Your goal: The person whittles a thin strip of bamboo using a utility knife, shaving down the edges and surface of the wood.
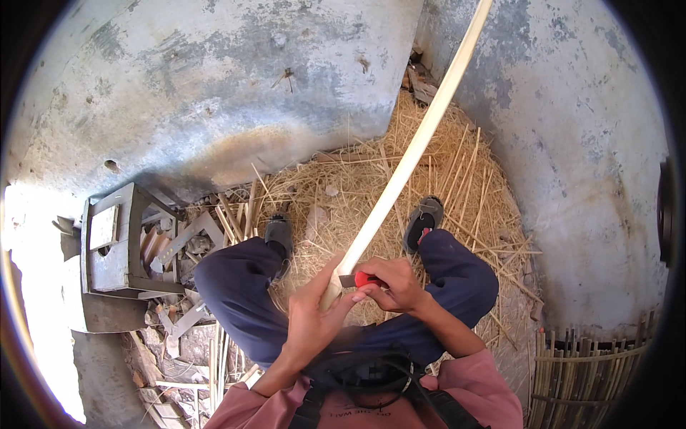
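Observation:
A long, pale strip of split bamboo or wood slants from between my legs up to the top right of the view. My left hand is closed round its near end, thumb stretched toward the knife. My right hand grips a red-handled knife, whose short dark blade lies across the strip just beyond my left fingers. The blade touches or nearly touches the strip; the exact contact is too small to tell. The strip's lowest end is partly hidden by my left hand.
Straw and shavings cover the floor between my shoes, with loose thin sticks at the right. A grey wooden box frame stands at left amid scraps. Worn walls rise ahead and right. A slatted basket sits at lower right.

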`<control>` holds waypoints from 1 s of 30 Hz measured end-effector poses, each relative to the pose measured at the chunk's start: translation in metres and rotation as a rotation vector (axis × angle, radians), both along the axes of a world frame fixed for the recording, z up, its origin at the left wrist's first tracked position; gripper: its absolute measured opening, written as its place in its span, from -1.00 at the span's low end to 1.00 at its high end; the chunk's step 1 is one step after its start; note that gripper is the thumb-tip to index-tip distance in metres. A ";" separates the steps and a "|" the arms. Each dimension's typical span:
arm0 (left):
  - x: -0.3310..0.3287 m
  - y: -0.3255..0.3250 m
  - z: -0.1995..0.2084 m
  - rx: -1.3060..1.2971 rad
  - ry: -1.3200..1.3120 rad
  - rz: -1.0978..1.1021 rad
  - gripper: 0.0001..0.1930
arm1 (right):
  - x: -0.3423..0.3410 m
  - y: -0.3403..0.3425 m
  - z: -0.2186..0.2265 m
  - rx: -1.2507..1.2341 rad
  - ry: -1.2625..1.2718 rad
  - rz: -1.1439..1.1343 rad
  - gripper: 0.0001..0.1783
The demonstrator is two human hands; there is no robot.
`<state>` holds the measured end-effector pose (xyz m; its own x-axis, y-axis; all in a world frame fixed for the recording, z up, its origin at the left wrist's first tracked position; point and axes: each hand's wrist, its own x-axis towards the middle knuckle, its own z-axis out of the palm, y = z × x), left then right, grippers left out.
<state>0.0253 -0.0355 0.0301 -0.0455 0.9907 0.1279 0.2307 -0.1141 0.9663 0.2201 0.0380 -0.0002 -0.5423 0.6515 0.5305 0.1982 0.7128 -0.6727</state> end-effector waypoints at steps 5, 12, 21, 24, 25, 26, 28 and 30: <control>0.002 0.001 0.004 0.066 0.031 0.016 -0.34 | 0.001 0.001 0.004 -0.012 0.013 -0.004 -0.71; 0.008 -0.001 0.008 0.090 0.136 0.115 -0.64 | 0.002 -0.001 0.004 0.004 0.023 -0.010 -0.71; 0.010 -0.002 0.008 0.037 0.167 0.103 -0.62 | 0.000 -0.002 0.006 -0.015 0.047 -0.035 -0.73; 0.011 -0.001 0.009 0.037 0.154 0.116 -0.65 | -0.003 -0.002 0.007 -0.003 0.073 -0.053 -0.73; 0.011 -0.001 0.007 0.036 0.145 0.120 -0.66 | -0.004 -0.003 0.006 -0.002 0.077 -0.061 -0.73; 0.011 -0.001 0.006 0.035 0.136 0.123 -0.66 | -0.004 -0.004 0.006 -0.001 0.082 -0.069 -0.72; 0.012 0.000 0.008 0.045 0.104 0.119 -0.69 | -0.005 -0.004 0.006 0.001 0.079 -0.082 -0.71; 0.013 0.000 0.007 0.044 0.086 0.117 -0.71 | -0.005 -0.004 0.006 0.004 0.064 -0.096 -0.69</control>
<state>0.0380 -0.0357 0.0374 -0.1470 0.9727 0.1798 0.3264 -0.1239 0.9371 0.2146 0.0340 0.0062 -0.4424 0.6969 0.5645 0.2230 0.6951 -0.6834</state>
